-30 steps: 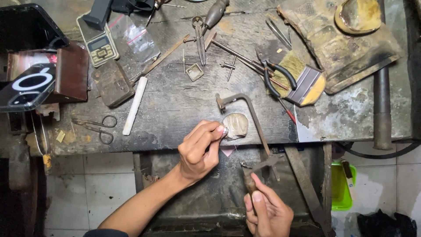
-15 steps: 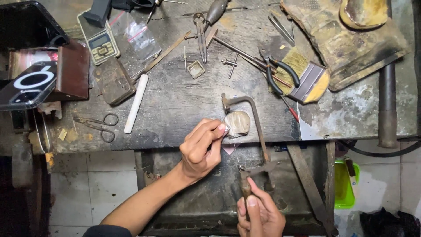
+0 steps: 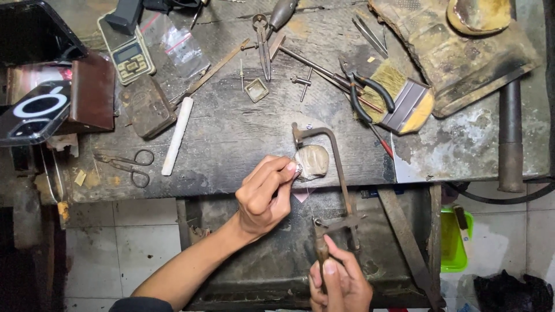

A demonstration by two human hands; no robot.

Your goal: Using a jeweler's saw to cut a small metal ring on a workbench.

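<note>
A: Step? Where's the piece?
B: Sawing. Left hand fingers pinching small piece against peg at worktop front edge; right hand fingers wrapped round saw handle.
A: Next?
B: Probably steady vertical strokes, firm pinch.

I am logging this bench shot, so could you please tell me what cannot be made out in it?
- Head view: the tiny piece pinched by the left hand against the rounded tan bench peg is hidden by the fingertips.
- The metal-framed jeweller's saw has a blade too thin to see.
- The right hand is cut off by the bottom edge.
</note>
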